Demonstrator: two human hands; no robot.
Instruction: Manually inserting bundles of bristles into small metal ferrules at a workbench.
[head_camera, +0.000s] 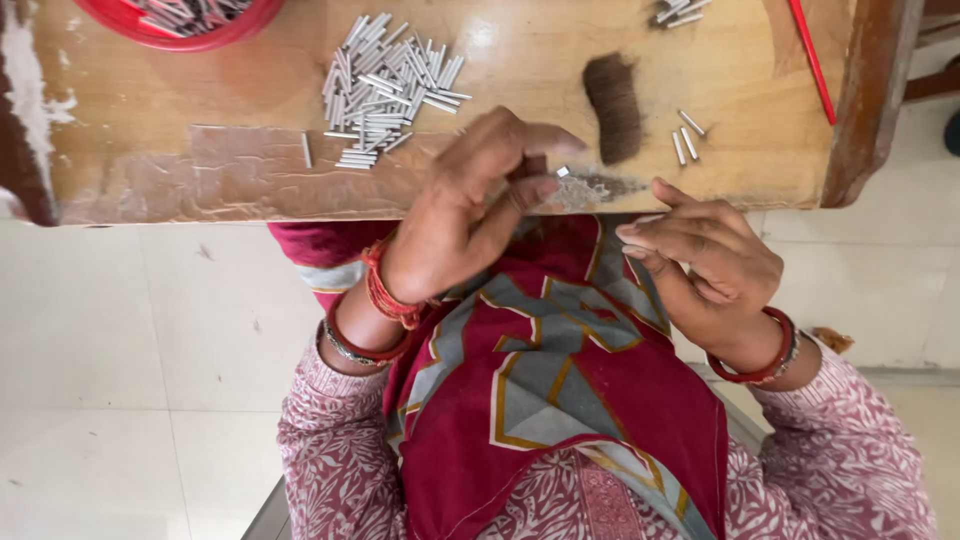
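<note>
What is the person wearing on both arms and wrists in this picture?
Both arms have long sleeves of dusty pink cloth with a white leaf pattern. The left hand has red bangles, a wound red thread and a thin silver-coloured bangle at the wrist. The right hand has a red bangle with a thin metal one beside it. No gloves.

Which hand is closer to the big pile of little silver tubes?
The left hand. It hovers over the table's edge just below the big pile of silver tubes, pinching something small and silvery. The right hand sits farther off, near the dark hair tuft and three loose tubes.
</note>
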